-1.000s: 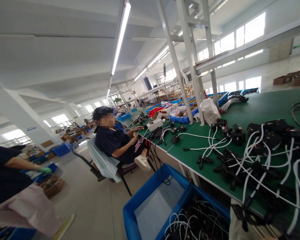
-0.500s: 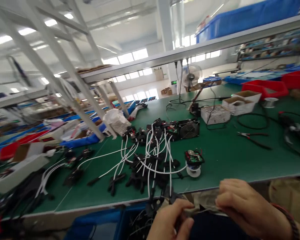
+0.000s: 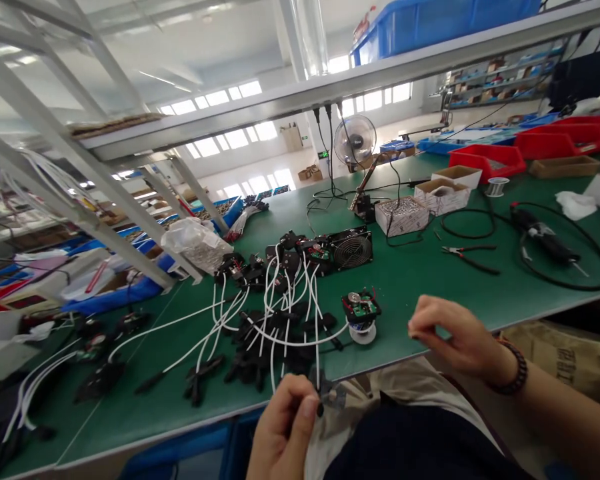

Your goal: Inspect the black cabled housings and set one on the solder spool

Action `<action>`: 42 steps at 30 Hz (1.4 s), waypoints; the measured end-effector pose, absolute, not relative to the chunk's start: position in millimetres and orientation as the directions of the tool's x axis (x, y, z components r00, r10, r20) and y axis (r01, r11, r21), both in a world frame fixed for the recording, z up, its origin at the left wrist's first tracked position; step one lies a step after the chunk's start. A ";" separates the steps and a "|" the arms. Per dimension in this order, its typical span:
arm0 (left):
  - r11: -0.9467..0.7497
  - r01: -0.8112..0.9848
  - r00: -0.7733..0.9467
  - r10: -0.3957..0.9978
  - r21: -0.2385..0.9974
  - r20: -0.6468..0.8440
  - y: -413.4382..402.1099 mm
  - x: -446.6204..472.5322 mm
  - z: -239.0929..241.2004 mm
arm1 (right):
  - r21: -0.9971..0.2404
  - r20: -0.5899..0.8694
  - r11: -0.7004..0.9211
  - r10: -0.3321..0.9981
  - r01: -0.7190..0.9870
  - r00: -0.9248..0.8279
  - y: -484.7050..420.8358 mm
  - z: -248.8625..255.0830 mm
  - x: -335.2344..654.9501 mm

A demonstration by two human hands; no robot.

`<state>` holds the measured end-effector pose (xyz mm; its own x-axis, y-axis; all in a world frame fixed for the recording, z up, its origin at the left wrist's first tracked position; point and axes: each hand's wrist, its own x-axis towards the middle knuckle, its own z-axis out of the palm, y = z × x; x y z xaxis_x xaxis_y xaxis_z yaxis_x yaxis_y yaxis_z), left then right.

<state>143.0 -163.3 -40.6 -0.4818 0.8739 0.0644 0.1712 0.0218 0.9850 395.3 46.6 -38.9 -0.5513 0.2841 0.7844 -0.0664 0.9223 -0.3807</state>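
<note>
My left hand is low at the near table edge, over my lap. Its fingers are closed on a small black part with a metal connector. My right hand hovers above the front edge of the green table with thumb and forefinger pinched together; nothing shows between them. A beaded bracelet sits on that wrist. Just left of my right hand a small circuit board on a white spool stands on the table. A tangle of black parts with white cables lies beyond my left hand.
A black fan unit sits behind the cable pile. A box of screws, pliers and an electric screwdriver with its looped cord lie to the right. Red bins stand at the back, a plastic bag at the left.
The view swung from a seated co-worker on the left round to my bench. Both hands came into view; my right hand rose over the table edge and parted from my left.
</note>
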 end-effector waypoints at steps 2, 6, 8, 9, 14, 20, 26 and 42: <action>-0.002 0.187 -0.585 0.803 0.982 0.114 -160.7 131.9 -43.2 | -0.450 0.765 0.893 0.376 -0.016 -0.522 69.4 -44.0 397.2; -0.124 0.303 -0.598 0.747 0.945 0.290 -144.6 99.2 -57.4 | -0.555 0.698 0.832 0.463 -0.004 -0.547 108.7 -49.5 391.0; -0.137 0.387 -0.582 0.731 0.912 0.357 -134.0 82.8 -65.1 | -0.607 0.665 0.795 0.490 -0.025 -0.564 125.0 -49.3 383.8; -0.128 0.424 -0.585 0.718 0.897 0.379 -128.6 75.7 -68.5 | -0.634 0.650 0.773 0.504 -0.039 -0.569 132.9 -48.9 379.3; -0.046 0.566 -0.627 0.623 0.823 0.467 -104.5 54.6 -79.5 | -0.772 0.567 0.626 0.603 -0.108 -0.561 169.4 -51.7 348.3; 0.072 0.691 -0.591 0.629 0.719 0.505 -91.6 58.5 -83.2 | -0.916 0.368 0.383 0.682 -0.120 -0.632 181.2 -70.2 316.7; 0.164 0.755 -0.576 0.629 0.635 0.522 -90.7 67.6 -86.0 | -0.981 0.162 0.187 0.637 -0.053 -0.754 171.4 -88.6 315.8; 0.208 0.756 -0.592 0.623 0.621 0.511 -92.0 79.6 -84.8 | -0.993 0.051 0.120 0.575 0.022 -0.817 174.0 -87.7 317.3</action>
<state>79.6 -92.0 -84.8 -0.5917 0.6234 0.5112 0.7557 0.2080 0.6210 317.3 174.0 -87.7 -0.8167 0.5747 0.0514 0.0221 0.1201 -0.9925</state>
